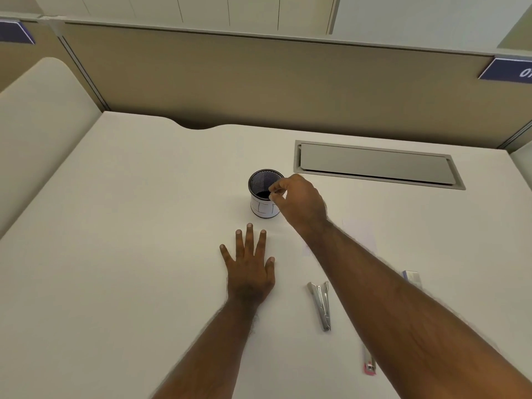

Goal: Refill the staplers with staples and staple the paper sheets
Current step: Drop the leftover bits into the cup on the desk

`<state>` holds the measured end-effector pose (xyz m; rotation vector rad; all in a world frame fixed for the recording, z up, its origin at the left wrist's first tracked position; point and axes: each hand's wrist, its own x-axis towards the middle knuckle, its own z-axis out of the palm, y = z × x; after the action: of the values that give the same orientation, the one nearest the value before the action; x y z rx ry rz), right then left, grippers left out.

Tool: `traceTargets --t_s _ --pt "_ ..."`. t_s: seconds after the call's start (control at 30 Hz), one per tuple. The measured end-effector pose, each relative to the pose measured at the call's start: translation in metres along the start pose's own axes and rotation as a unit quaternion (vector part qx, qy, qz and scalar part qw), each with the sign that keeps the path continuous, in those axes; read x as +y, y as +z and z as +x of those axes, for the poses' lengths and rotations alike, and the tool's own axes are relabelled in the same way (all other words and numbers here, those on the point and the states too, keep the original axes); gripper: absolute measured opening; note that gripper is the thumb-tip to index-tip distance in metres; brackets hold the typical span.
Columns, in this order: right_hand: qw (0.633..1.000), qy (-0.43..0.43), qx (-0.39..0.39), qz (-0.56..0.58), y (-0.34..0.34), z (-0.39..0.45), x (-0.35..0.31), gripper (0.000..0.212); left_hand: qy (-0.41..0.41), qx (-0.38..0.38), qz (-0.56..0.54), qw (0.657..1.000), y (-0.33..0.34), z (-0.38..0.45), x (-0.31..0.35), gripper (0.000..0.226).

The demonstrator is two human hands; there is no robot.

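Right hand (299, 201) pinches small item, unidentifiable, over mesh cup (264, 194) rim, likely discarding. Left hand (249, 266) flat, fingers spread, steadying paper. Opened stapler (321, 303) awaits refill.

Both forearms are bare and hairy, no sleeves showing; the left hand (250, 266) and right hand (299, 201) are bare too.

Matt, smooth white desk (144, 226). Black wire-mesh cup (264, 194) with a white paper wrap. Shiny bare-metal stapler (321, 303), opened flat. Brushed grey metal hatch (374, 165). Beige, cloth-like partition (259, 82) behind.
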<state>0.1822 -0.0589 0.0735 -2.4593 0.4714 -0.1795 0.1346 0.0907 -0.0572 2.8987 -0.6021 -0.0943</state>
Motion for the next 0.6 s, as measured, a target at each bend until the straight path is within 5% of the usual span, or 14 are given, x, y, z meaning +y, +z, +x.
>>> traceTargets --t_s 0.6 --pt "0.998 0.018 -0.014 -0.061 0.018 0.028 -0.007 0.016 0.007 -0.01 -0.008 1.0 0.005 0.002 -0.002 0.064"
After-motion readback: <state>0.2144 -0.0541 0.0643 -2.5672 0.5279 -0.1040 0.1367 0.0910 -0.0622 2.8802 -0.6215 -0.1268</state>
